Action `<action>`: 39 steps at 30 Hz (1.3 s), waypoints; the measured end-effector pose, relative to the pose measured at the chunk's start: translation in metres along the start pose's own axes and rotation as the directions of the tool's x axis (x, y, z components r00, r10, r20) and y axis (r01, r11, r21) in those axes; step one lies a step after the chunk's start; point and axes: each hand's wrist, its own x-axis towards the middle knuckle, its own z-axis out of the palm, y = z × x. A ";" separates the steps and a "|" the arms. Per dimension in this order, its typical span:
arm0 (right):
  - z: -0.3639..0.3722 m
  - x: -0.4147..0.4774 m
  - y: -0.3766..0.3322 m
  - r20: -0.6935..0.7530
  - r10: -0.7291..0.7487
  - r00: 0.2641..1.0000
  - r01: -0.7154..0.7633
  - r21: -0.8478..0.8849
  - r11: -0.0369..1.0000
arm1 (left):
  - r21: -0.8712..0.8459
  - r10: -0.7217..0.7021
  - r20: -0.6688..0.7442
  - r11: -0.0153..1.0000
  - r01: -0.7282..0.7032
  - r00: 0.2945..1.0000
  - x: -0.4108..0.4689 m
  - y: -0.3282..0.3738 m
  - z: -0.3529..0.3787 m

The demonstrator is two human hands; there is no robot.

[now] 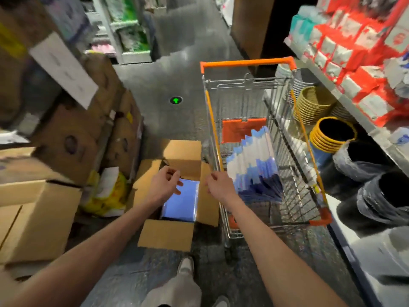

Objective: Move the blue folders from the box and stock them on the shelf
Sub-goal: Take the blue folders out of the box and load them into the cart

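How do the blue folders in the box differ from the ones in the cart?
The folders in the box lie flat in one shiny stack; the folders in the cart stand on edge in a staggered row. The box ones look evenly blue; the cart ones show white and blue bands. Both are blue folders.
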 end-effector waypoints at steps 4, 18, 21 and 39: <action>0.048 0.015 -0.010 0.102 0.002 0.995 0.000 -0.022 1.000 | -0.009 -0.088 -0.065 0.996 0.088 0.994 0.003 -0.034 -0.032; 0.188 0.167 -0.051 0.104 0.247 0.963 -0.231 -0.143 0.962 | -0.110 -0.275 0.136 0.951 0.290 0.952 0.161 -0.158 -0.087; 0.207 0.204 -0.054 0.067 0.297 0.952 -0.288 -0.123 0.950 | -0.118 -0.315 0.206 0.932 0.343 0.927 0.201 -0.178 -0.090; 0.319 0.396 0.188 0.024 0.521 0.853 -0.516 -0.110 0.850 | 0.079 -0.503 0.296 0.860 0.504 0.812 0.349 -0.397 0.065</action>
